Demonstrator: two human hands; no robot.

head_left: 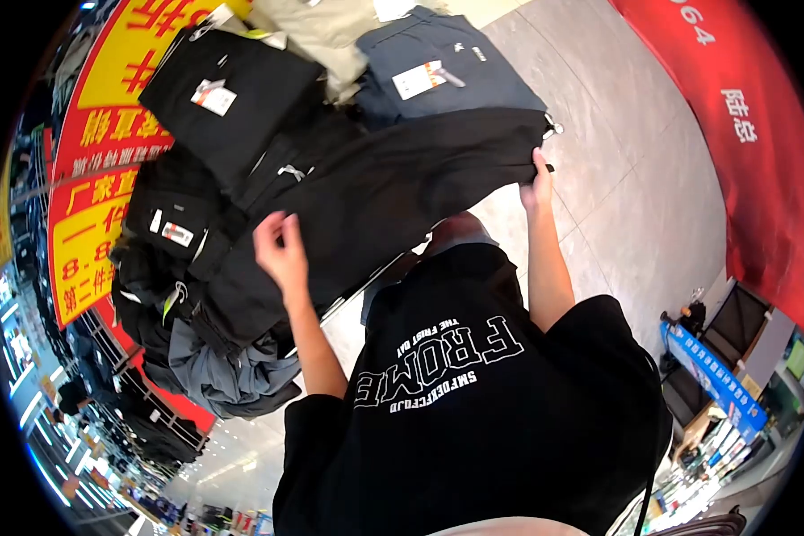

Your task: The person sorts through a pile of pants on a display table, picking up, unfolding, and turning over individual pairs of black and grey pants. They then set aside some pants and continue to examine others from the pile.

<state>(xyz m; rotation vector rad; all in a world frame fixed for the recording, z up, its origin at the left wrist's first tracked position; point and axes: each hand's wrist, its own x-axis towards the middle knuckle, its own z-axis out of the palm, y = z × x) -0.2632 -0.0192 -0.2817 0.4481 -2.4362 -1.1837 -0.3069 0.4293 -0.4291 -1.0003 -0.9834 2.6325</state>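
Note:
A pair of black trousers (pixel 375 183) stretches across the pile of folded clothes in front of me. My right hand (pixel 538 183) grips the edge of its right end, thumb on top, just below a pale cord end (pixel 554 128). Over the left part of the fabric is my left hand (pixel 281 252), fingers loosely curled and thumb apart, with nothing visible in them. A small white logo (pixel 295 172) shows near the upper edge of the black cloth. Behind lie dark blue-grey folded trousers (pixel 451 58) with a white price tag (pixel 417 80).
Folded black trousers (pixel 250 76) with tags lie at the back left, and a grey garment (pixel 228 366) hangs at the near left. Red and yellow sale banners (pixel 107 116) line the left side. Grey floor tiles (pixel 634 179) and a red banner (pixel 741 116) are on the right.

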